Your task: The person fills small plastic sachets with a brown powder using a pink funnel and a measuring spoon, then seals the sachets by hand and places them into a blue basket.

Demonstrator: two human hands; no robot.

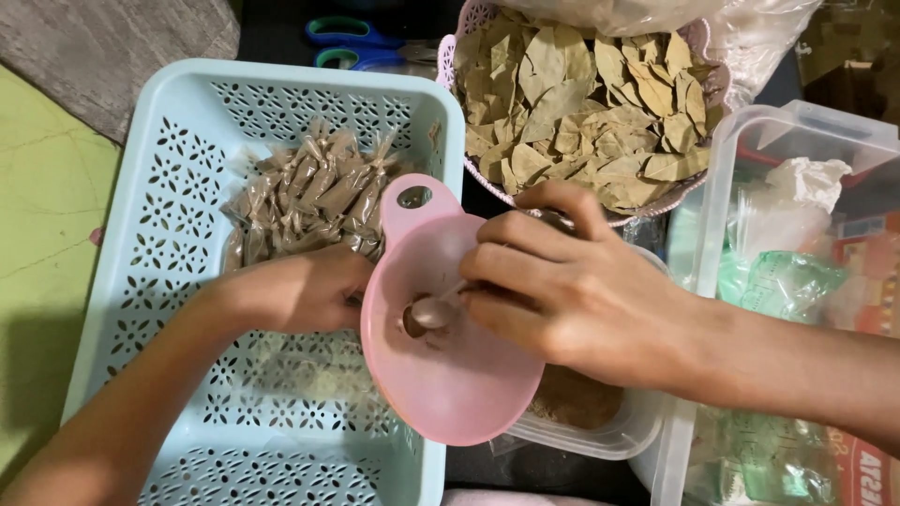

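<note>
My right hand (572,286) grips a small metal spoon (433,309) whose bowl rests in the middle of a pink plastic funnel (450,375), with brown powder around it. My left hand (305,290) reaches under the funnel's left rim, fingers curled and partly hidden, holding something there that I cannot make out. Below the funnel's right side a clear plastic tub (600,431) holds brown powder (574,398). The funnel hangs over the right edge of a light blue perforated basket (187,159), where several small clear packets of brown powder (309,192) lie piled.
A pink basket (717,89) full of dried bay leaves (581,94) stands at the top. Blue-handled scissors (356,42) lie behind the blue basket. A clear lidless box (712,215) with plastic bags sits at the right. Green floor mat (47,215) lies left.
</note>
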